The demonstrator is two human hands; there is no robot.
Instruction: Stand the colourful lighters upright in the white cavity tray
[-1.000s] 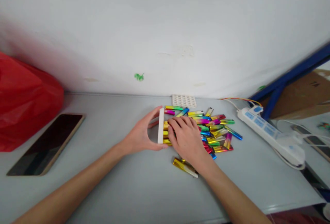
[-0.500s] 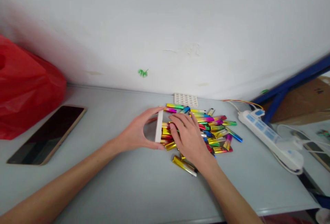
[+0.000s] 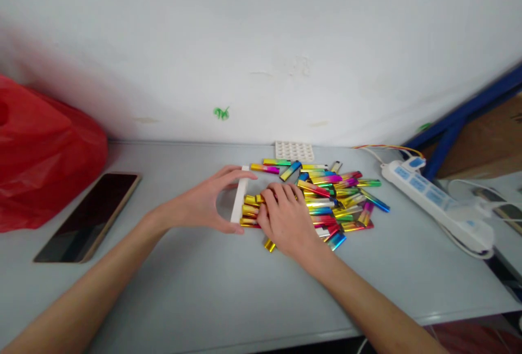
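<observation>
Two hands: left [image 3: 198, 199], wide-spread, holds white tray [image 3: 240, 196]; right [image 3: 289, 223] curls over lighters [image 3: 250, 211].

A white slab [image 3: 240, 196] stands edgewise beside loosely heaped, shiny multicoloured lighters [image 3: 316, 188].

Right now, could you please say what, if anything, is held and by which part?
The left hand holds the white tray by its ends, between thumb and fingers; whether the right hand grips shiny pieces is hidden.

Diffuse light, faint shadows; slight blur, edges stretched.
</observation>
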